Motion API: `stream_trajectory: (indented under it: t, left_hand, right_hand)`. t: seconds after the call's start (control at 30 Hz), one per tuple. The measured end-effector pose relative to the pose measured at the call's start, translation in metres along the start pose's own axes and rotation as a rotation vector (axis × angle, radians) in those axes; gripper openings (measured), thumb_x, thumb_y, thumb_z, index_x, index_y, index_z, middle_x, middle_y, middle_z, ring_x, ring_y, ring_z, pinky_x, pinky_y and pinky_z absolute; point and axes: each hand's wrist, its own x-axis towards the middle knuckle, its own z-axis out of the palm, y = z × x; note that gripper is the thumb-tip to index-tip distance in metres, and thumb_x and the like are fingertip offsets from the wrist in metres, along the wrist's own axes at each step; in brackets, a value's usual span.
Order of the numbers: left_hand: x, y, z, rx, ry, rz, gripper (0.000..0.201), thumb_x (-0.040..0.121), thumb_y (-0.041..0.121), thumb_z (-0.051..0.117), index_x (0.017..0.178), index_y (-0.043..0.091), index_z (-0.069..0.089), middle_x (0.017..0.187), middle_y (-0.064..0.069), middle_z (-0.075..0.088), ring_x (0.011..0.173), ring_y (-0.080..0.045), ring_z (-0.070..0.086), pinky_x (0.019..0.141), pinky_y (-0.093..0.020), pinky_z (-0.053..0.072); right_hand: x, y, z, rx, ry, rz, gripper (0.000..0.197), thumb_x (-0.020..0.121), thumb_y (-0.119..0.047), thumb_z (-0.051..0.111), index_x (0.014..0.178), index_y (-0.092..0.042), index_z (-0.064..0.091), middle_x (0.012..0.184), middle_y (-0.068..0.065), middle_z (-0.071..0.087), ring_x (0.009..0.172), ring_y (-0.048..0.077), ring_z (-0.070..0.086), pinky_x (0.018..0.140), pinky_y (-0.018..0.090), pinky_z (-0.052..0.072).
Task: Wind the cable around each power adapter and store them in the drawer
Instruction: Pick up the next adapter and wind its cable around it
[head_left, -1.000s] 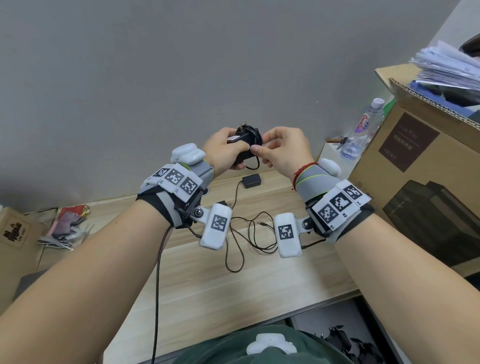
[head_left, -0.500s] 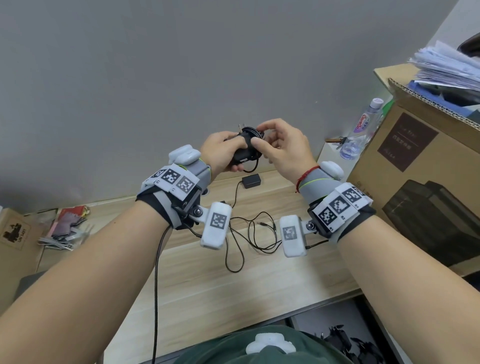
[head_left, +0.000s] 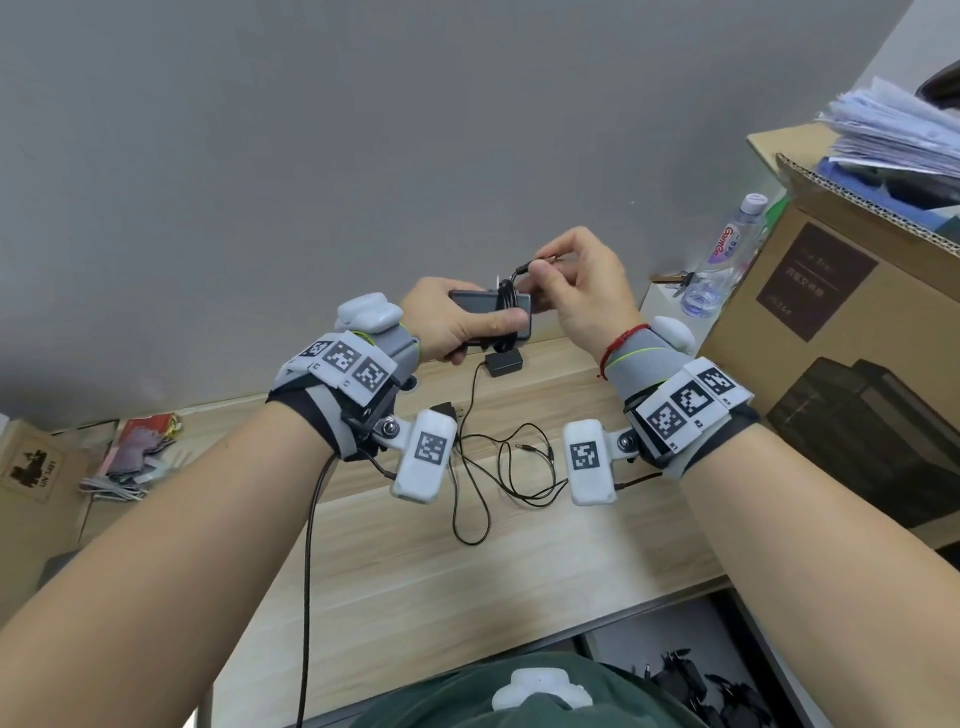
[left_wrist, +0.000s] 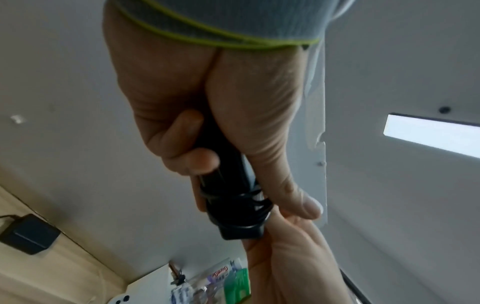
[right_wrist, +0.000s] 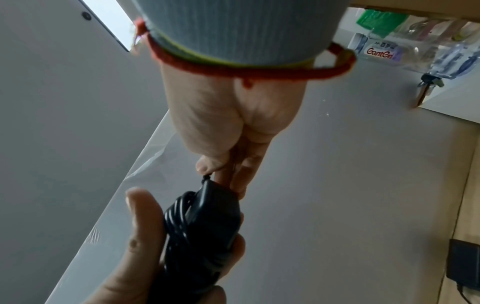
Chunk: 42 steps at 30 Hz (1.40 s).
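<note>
Both hands are up in the air above the wooden desk (head_left: 415, 571), close to the grey wall. The left hand (head_left: 447, 325) has its fingers curled around a black power adapter (head_left: 488, 312), thumb pressed flat along the near face. The adapter's long axis runs left to right, with the right end sticking out toward the other hand. Its cable (head_left: 506, 306) is wrapped in tight loops round the middle of the body, crossways to that long axis. The right hand (head_left: 582, 291) pinches the free cable end between thumb and forefinger, just above the adapter's right end, the other fingers curled in loosely.

Down on the desk there's a second black adapter (head_left: 503, 362) lying flat near the wall, its thin cord (head_left: 498, 467) sprawled in loose loops toward the near side. On the right sits a cardboard box (head_left: 831, 322), with a water bottle (head_left: 722, 260) just left of it.
</note>
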Motion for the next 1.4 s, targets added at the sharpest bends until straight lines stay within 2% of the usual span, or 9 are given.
stream_trajectory:
  t: [0.4,0.5,0.63,0.8,0.9,1.03,1.13,1.27,1.4]
  left_hand:
    - [-0.006,0.002,0.007,0.086,-0.049,0.048,0.040,0.067,0.030,0.090,0.095,0.008,0.072,0.076,-0.019,0.068,0.036,-0.012,0.043,0.036,-0.018,0.034]
    - [-0.004,0.003,0.003,0.056,-0.023,0.076,0.036,0.067,0.031,0.090,0.093,0.014,0.072,0.074,-0.015,0.068,0.037,-0.011,0.044,0.039,-0.020,0.038]
    - [-0.002,0.003,0.003,0.051,-0.018,0.089,0.039,0.066,0.032,0.090,0.094,0.010,0.072,0.070,-0.008,0.064,0.038,-0.009,0.046,0.040,-0.020,0.039]
    - [0.004,-0.003,0.007,-0.004,0.011,0.044,0.048,0.064,0.030,0.091,0.100,0.008,0.069,0.068,-0.003,0.068,0.040,-0.011,0.051,0.043,-0.020,0.042]
    - [0.006,-0.006,0.009,-0.053,0.056,0.035,0.042,0.067,0.022,0.090,0.099,0.008,0.067,0.064,0.003,0.068,0.043,-0.010,0.058,0.045,-0.021,0.047]
    - [0.007,-0.014,0.009,-0.115,-0.016,0.040,0.046,0.070,0.012,0.087,0.108,0.005,0.062,0.085,-0.006,0.067,0.064,-0.011,0.069,0.060,-0.025,0.058]
    - [0.006,-0.017,0.009,0.008,-0.106,0.059,0.063,0.062,0.028,0.091,0.115,0.010,0.062,0.100,-0.015,0.071,0.085,-0.026,0.071,0.077,-0.034,0.059]
    - [0.005,-0.018,0.020,0.100,-0.067,0.081,0.052,0.071,0.012,0.087,0.115,0.008,0.059,0.086,-0.009,0.068,0.066,-0.016,0.065,0.046,-0.012,0.046]
    - [0.008,-0.032,0.040,0.231,-0.012,0.115,0.057,0.063,0.024,0.093,0.111,0.021,0.063,0.090,0.006,0.067,0.078,-0.010,0.066,0.068,-0.016,0.052]
  right_hand:
    - [0.002,0.010,0.002,-0.307,0.057,0.124,0.011,0.093,-0.026,0.062,0.085,-0.023,0.055,0.073,-0.006,0.068,0.073,0.012,0.066,0.069,0.026,0.050]
    - [0.000,0.012,0.003,-0.140,-0.048,0.253,0.017,0.097,-0.025,0.060,0.081,-0.019,0.055,0.077,0.005,0.065,0.060,0.017,0.061,0.061,0.034,0.055]
    - [-0.008,0.008,0.001,0.202,-0.174,0.304,0.016,0.102,-0.012,0.049,0.087,-0.014,0.053,0.082,0.010,0.059,0.059,0.015,0.053,0.052,0.023,0.048]
    - [-0.014,0.004,-0.002,0.319,-0.193,0.337,0.026,0.098,-0.001,0.046,0.093,-0.013,0.068,0.083,0.003,0.071,0.065,0.012,0.067,0.060,0.026,0.054]
    - [-0.016,0.003,-0.002,0.428,-0.184,0.428,0.021,0.100,-0.018,0.051,0.102,-0.009,0.070,0.096,0.009,0.071,0.077,0.023,0.068,0.069,0.034,0.058]
    - [-0.025,0.008,-0.002,0.354,-0.307,0.344,0.030,0.098,-0.027,0.058,0.117,-0.004,0.067,0.102,0.012,0.065,0.088,0.018,0.062,0.076,0.029,0.058]
    - [-0.028,0.018,-0.006,0.341,-0.313,0.340,0.033,0.096,-0.020,0.061,0.121,0.003,0.063,0.105,0.017,0.065,0.096,0.024,0.063,0.088,0.044,0.058]
    - [-0.033,0.022,-0.008,0.314,-0.316,0.378,0.036,0.098,-0.019,0.058,0.119,0.011,0.059,0.095,0.016,0.063,0.081,0.022,0.065,0.073,0.034,0.061]
    - [-0.046,0.036,-0.014,0.326,-0.314,0.417,0.033,0.097,-0.018,0.059,0.120,0.006,0.059,0.102,0.015,0.064,0.087,0.022,0.066,0.079,0.035,0.061]
